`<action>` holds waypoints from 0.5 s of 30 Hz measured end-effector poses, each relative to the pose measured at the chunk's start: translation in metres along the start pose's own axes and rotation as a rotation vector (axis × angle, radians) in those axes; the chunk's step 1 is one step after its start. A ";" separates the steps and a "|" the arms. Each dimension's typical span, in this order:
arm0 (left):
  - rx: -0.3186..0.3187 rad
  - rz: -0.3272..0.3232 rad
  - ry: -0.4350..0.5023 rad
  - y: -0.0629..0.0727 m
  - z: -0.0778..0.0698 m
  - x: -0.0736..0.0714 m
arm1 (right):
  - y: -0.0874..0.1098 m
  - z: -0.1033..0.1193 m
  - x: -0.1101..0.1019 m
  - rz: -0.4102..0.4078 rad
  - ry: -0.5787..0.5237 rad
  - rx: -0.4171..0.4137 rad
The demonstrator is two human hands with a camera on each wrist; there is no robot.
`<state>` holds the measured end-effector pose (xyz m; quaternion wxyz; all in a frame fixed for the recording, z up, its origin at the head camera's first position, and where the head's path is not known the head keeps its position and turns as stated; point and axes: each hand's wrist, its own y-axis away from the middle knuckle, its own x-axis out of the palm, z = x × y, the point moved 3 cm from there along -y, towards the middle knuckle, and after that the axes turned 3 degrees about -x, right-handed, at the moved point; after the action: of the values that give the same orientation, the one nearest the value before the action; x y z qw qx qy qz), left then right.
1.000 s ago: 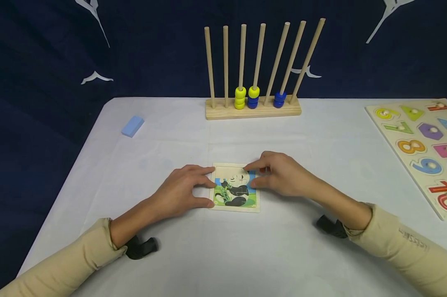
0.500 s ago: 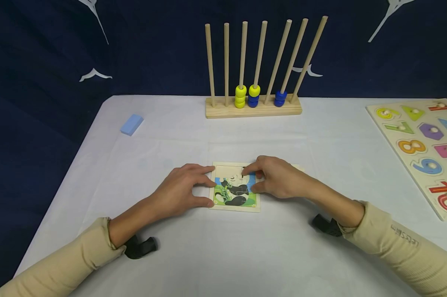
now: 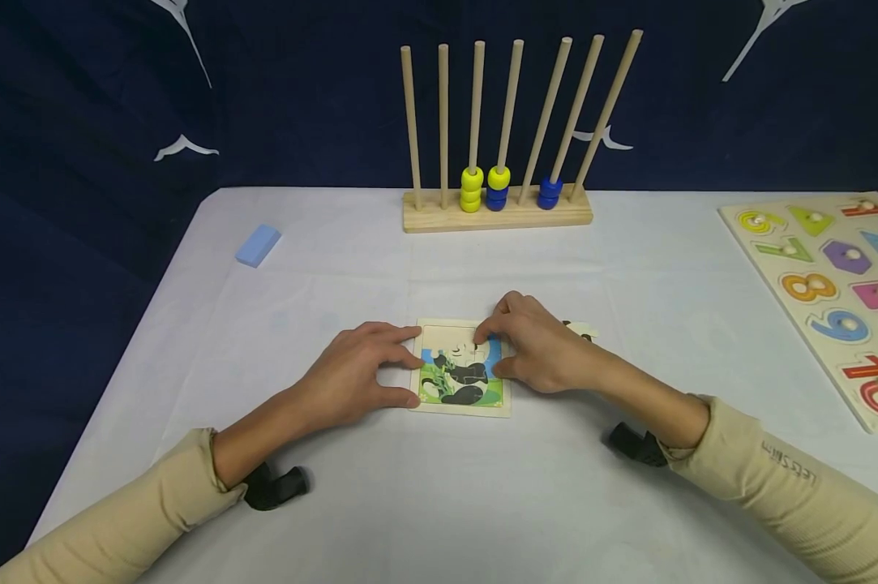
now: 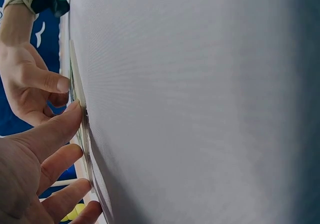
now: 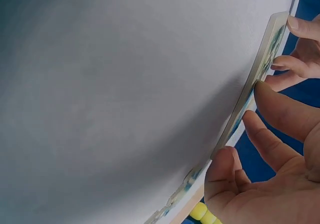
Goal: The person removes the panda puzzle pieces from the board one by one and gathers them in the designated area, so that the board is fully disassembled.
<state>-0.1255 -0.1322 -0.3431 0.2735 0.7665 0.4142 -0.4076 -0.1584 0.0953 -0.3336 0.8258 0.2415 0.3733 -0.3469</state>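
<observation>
A square wooden panda jigsaw puzzle point(image 3: 460, 410) lies on the white-covered table in front of me. Along its left border my left hand point(image 3: 358, 369) rests its spread fingertips, thumb at the lower corner. My right hand point(image 3: 544, 349) is at the upper right of the picture, its bent index finger and thumb pinching around a blue-edged puzzle piece point(image 3: 494, 350). The upper left of the tray shows bare pale wood. In the right wrist view the right thumb point(image 5: 280, 106) and fingertips meet the puzzle's edge. Beyond the right wrist lie black-and-white puzzle pieces point(image 3: 580, 331), partly hidden.
A wooden peg abacus point(image 3: 497, 217) with yellow and blue beads stands at the back. To its left lies a blue block point(image 3: 259, 246). A number-and-shape knob board point(image 3: 821, 304) lies at the right. Dark blue cloth point(image 3: 300, 97) hangs behind the table.
The right index finger has shifted slightly down and left over the picture, and the forearm has moved left, uncovering the loose pieces behind it. The left hand stays in place.
</observation>
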 end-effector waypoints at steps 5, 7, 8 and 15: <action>-0.007 0.000 -0.003 0.000 -0.001 0.000 | 0.000 0.001 0.000 -0.002 0.017 -0.009; -0.006 0.000 -0.003 0.000 0.000 0.000 | 0.000 0.001 0.000 -0.006 0.018 -0.014; -0.004 -0.001 -0.003 0.000 0.000 0.000 | 0.000 0.001 0.000 -0.011 0.019 -0.019; 0.001 -0.006 -0.002 -0.001 0.000 0.001 | 0.002 0.003 0.000 -0.046 0.033 -0.040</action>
<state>-0.1257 -0.1314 -0.3443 0.2722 0.7649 0.4162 -0.4094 -0.1556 0.0942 -0.3319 0.8161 0.2220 0.3990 -0.3543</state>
